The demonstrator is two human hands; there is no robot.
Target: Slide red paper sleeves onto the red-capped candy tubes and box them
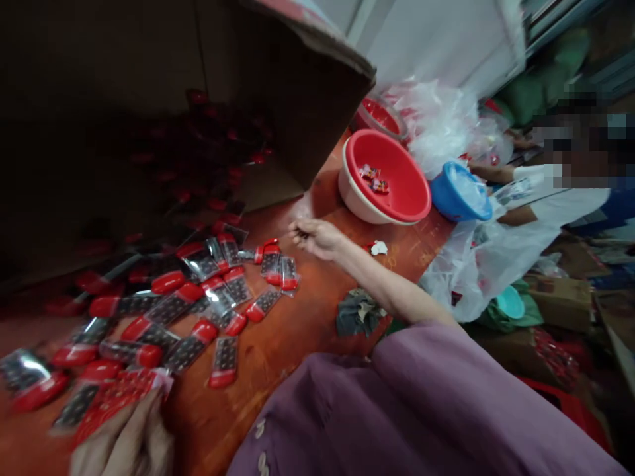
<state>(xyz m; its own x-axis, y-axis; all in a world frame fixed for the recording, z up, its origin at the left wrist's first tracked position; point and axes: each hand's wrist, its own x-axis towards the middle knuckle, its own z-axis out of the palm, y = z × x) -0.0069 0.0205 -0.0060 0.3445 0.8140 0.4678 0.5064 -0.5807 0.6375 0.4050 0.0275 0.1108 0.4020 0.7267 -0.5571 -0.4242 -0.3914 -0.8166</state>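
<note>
Reddish bench (297, 344), packets (218, 291) fanned within reach. Right hand (315, 237) pinches something tiny at twelve o'clock; left hand (124, 443) grips a packet bundle (119, 396) at seven.

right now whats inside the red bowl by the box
Two small red-wrapped packets lie on the floor of the red bowl. The rest of its inside shows bare red; the near wall's inner face is hidden by the rim.

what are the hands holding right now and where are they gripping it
The left hand grips a bunch of red packets by their near end. The right hand has its fingers pinched; what they hold cannot be told.
</note>
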